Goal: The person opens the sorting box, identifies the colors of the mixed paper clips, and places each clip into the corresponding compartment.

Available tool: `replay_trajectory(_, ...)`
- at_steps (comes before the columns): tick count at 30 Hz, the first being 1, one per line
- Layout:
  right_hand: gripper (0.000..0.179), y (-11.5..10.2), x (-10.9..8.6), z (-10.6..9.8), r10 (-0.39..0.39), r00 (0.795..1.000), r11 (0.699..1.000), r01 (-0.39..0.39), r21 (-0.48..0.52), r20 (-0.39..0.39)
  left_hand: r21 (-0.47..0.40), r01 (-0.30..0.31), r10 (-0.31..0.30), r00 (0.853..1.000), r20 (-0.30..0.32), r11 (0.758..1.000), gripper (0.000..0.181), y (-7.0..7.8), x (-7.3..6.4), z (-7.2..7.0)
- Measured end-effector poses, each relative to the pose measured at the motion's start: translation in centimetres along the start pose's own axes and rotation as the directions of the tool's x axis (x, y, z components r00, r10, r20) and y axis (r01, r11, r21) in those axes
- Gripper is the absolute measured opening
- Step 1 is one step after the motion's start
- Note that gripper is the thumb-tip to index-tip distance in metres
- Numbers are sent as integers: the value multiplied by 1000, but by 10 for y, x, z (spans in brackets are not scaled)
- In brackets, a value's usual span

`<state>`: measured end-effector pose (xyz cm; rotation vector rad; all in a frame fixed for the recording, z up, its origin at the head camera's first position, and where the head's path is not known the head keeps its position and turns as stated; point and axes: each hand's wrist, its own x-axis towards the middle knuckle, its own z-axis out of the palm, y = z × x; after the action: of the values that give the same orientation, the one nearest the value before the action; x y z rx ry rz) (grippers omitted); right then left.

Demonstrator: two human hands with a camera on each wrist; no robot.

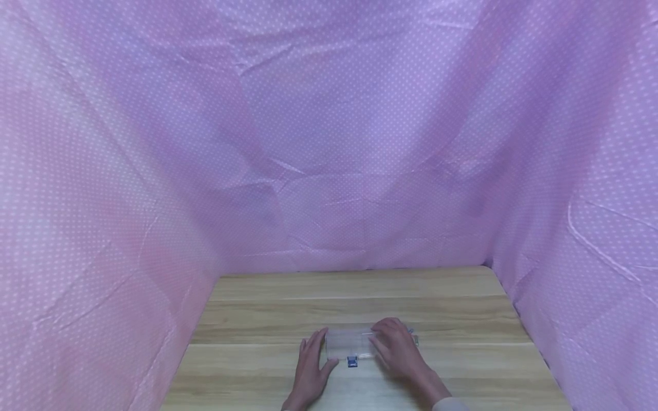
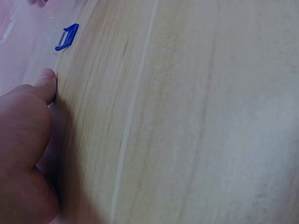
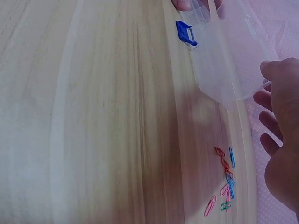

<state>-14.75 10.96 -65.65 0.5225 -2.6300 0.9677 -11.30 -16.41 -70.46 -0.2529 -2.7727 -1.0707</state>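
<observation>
A clear plastic box (image 1: 343, 344) with a blue latch (image 1: 352, 361) on its near side lies between both hands on the wooden table. My left hand (image 1: 311, 368) grips its left end, thumb on the near side and fingers reaching to the far side. The left wrist view shows that thumb (image 2: 46, 80) against the box wall. At the right end, my right hand (image 1: 401, 351) pinches the clear edge between thumb and forefinger; the other fingers curl loosely below, in the right wrist view. Several coloured paper clips (image 3: 226, 170) lie on the table beside the right hand.
The light wooden table (image 1: 247, 308) has pink dotted cloth (image 1: 329, 217) hanging behind it and along both sides. One pink paper clip (image 3: 210, 206) lies slightly apart from the cluster.
</observation>
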Motion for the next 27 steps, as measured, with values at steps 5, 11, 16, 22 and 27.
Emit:
replay_trajectory(5,16,-4,3,-2,-5,999,1000,5,10,-48,1,-12,12,1000,-5,1000,82,0,1,0)
replay_trajectory(11,14,-6,8,-1,35,996,999,-33,27,-87,0,-12,12,1000,5,1000,80,-3,3,1)
replay_trajectory(16,14,-6,12,2,72,987,997,-66,44,-143,8,-23,23,1000,10,1000,76,-4,4,2)
replay_trajectory(22,14,-6,17,4,82,979,996,-73,54,-189,13,-14,14,1000,8,1000,77,-5,4,3)
replay_trajectory(27,15,-8,22,5,114,974,992,-102,69,-197,-17,-23,23,1000,-5,1000,81,-6,5,1)
